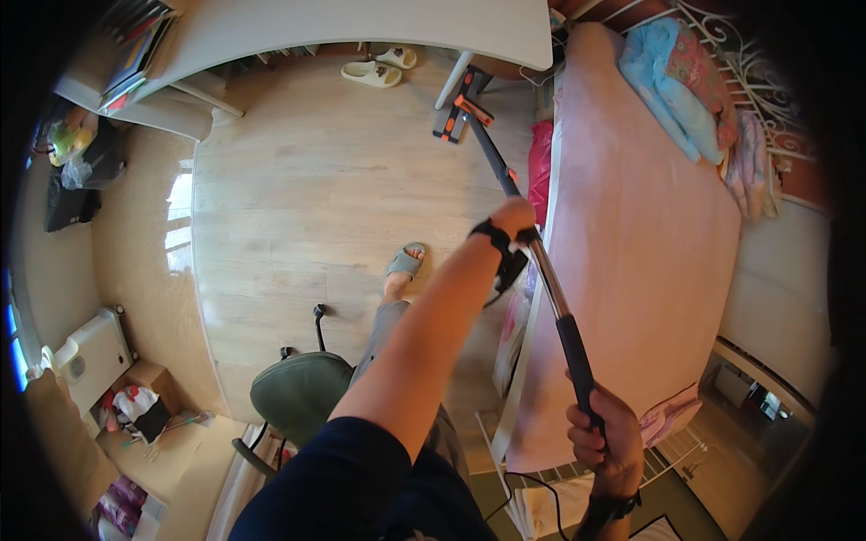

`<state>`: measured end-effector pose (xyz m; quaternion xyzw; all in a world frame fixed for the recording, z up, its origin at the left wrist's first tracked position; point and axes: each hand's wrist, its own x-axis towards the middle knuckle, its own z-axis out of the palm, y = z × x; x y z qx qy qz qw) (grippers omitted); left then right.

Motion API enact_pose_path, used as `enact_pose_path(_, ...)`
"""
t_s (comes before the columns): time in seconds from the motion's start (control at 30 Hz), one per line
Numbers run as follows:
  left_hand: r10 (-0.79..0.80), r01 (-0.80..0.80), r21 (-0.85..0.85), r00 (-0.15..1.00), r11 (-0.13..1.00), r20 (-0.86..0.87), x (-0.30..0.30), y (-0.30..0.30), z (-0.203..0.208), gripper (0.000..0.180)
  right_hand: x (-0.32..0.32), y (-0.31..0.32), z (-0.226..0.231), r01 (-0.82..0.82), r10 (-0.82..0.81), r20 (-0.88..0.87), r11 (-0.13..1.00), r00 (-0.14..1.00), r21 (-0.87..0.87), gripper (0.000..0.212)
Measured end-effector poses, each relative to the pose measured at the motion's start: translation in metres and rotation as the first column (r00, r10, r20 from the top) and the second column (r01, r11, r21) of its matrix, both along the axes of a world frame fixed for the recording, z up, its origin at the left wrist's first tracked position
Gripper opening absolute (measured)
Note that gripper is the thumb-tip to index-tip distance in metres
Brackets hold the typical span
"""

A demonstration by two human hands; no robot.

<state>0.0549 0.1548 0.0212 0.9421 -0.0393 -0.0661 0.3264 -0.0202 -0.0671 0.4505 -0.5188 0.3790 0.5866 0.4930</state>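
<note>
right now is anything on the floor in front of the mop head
The mop head sits by the white desk leg, which stands just beyond it. Further under the desk lies a pair of slippers. Both hands, left and right, grip the pole. The open floor to the left shows nothing.

Partly hidden under the far white desk point(361, 22): mop head point(456, 113). Covered by the left hand point(511, 219) (closed around it): a stretch of mop pole point(550, 288). Cut off by the near edge: right hand's point(603, 437) forearm.
</note>
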Motion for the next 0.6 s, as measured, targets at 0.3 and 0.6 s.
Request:
enact_pose_path(0.3, 0.113, -0.938, -0.316, 0.301, -0.142, -0.947, -0.096, -0.198, 0.077, 0.029, -0.098, -0.155, 0.046, -0.087, 0.098, 0.046, 0.976, 0.994, -0.198, 0.049)
enact_pose_path(0.6, 0.023, -0.918, -0.296, 0.301, -0.264, -0.953, -0.146, -0.289, 0.114, 0.023, -0.162, -0.193, 0.084, -0.163, 0.174, 0.01, 0.938, 0.985, -0.307, 0.037)
